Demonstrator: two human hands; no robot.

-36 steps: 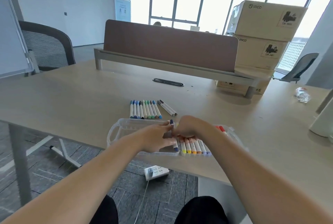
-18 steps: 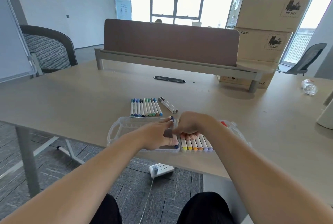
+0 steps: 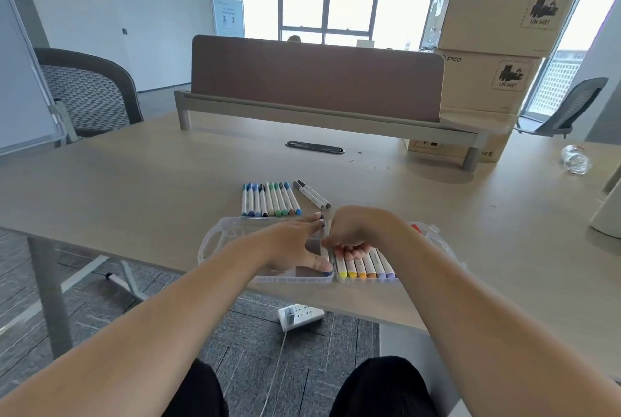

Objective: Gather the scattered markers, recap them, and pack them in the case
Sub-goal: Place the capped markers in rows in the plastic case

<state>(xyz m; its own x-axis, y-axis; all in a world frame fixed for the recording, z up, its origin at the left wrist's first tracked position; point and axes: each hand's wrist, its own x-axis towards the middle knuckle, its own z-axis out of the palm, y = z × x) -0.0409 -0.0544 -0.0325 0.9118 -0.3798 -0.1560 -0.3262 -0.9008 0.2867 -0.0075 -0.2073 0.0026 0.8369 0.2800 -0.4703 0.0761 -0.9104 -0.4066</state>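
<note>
One dark blue marker [image 3: 326,253] sits mid-case [image 3: 215,242], the left hand [image 3: 292,245] pinching its ends and the right hand [image 3: 356,232] curled on it. Six packed markers [image 3: 364,267] show beside it. Beyond the case lie nine in a row [image 3: 270,200] and two grey ones [image 3: 312,195]. Two boxes [image 3: 504,13] read PICO.

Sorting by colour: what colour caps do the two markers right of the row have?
Grey caps on the two markers; the head view shows them best.

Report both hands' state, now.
Left hand: pinching a blue marker end to end.
Right hand: curled over packed markers; grip cannot be told.
</note>
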